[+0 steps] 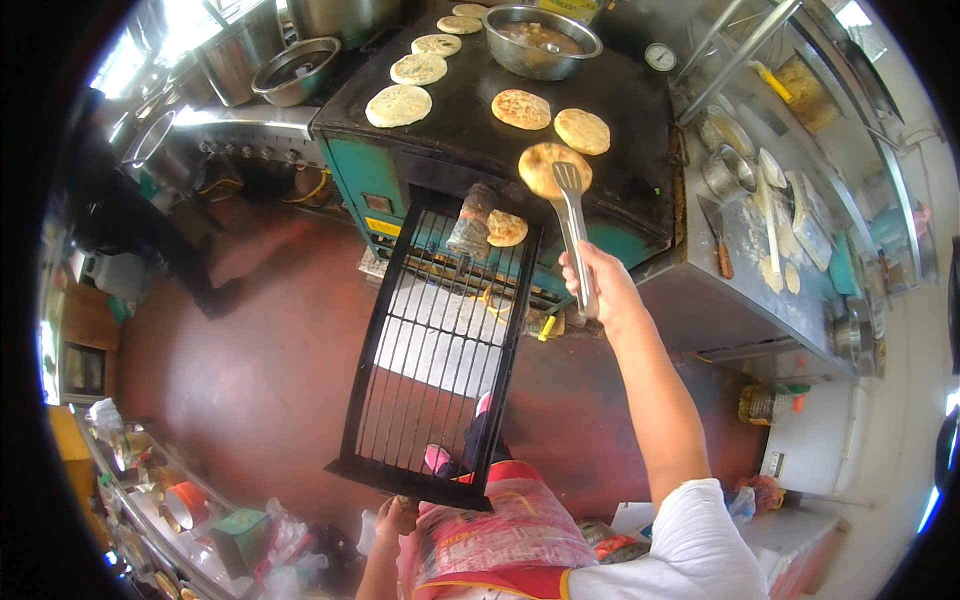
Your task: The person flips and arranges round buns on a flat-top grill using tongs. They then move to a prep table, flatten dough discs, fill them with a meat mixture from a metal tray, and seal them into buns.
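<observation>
My right hand (604,281) is closed around metal tongs (574,217), whose slotted end lies over a browned flatbread (541,169) near the griddle's front edge. My left hand (397,516) is at the near end of a pulled-out black oven rack (431,334), fingers curled at its handle. Toward the rack's far end lie a browned flatbread (508,228) and a dark, charred-looking cylindrical object (472,220). On the black griddle top (457,105) sit two more browned flatbreads (520,109) at the right and a row of paler flatbreads (399,106) at the left.
A steel bowl of liquid (542,37) stands at the griddle's back. Right of it, a floury steel counter (709,259) holds a trowel-like scraper (720,240), a rolling pin (770,217) and pans. Another person (142,217) stands at the left by a stove. Bags and containers crowd the lower left.
</observation>
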`<action>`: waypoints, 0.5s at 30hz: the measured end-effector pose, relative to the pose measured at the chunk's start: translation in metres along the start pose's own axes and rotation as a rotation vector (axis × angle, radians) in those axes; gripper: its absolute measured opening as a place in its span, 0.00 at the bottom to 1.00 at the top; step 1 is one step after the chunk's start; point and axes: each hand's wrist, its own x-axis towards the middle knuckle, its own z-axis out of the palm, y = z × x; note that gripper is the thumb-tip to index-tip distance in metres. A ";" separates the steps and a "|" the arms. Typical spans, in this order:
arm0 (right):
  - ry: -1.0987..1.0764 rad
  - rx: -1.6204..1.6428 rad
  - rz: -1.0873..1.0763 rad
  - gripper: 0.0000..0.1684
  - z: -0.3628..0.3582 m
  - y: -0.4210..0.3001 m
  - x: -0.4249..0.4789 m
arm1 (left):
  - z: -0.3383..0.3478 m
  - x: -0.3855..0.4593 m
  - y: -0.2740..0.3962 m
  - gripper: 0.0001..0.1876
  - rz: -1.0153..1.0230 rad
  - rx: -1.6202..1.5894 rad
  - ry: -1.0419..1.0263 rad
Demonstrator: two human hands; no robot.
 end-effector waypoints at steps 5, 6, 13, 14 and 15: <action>-0.086 0.083 0.250 0.13 0.021 0.076 -0.044 | -0.006 -0.001 -0.012 0.20 0.029 0.111 0.029; -0.140 0.050 0.276 0.13 0.012 0.104 -0.057 | -0.014 0.008 -0.019 0.22 0.000 0.150 0.016; 0.100 0.105 0.370 0.13 -0.028 0.193 0.068 | -0.027 -0.008 -0.027 0.16 -0.124 0.091 -0.015; 0.139 0.117 0.319 0.12 -0.023 0.187 0.090 | -0.031 -0.012 -0.028 0.15 -0.140 0.085 -0.020; 0.180 0.127 0.263 0.12 -0.016 0.182 0.103 | -0.033 -0.014 -0.027 0.15 -0.153 0.079 -0.029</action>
